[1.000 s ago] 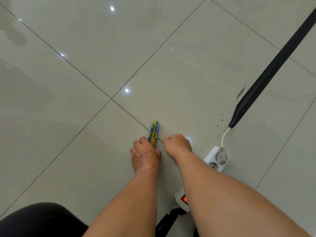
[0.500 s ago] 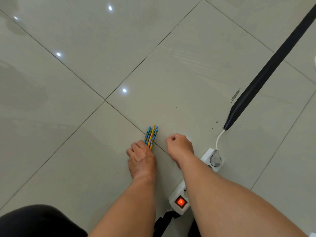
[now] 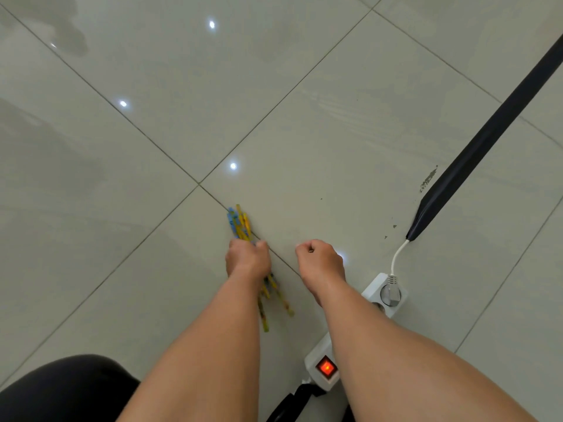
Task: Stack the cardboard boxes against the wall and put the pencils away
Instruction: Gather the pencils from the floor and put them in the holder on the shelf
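Left hand (image 3: 248,257) tight around the bundled pencils (image 3: 239,222) above the tiled floor (image 3: 137,284), right hand (image 3: 320,261) a fist nearby.

Glossy, glazed-looking floor tiles (image 3: 335,132) throwing back bright light spots, smooth white plastic on the power strip (image 3: 376,289) near right, a black cable cover (image 3: 487,138) with a dull sheen far right — the pencils (image 3: 239,222) in a slick blue-and-yellow printed coat, matt dark cloth (image 3: 61,388) near left.

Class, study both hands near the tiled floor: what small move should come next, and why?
Probably lift the left hand: its grip already wraps the bundle of blue and yellow pencils, and no loose pencil shows on the glossy grey tiled floor.
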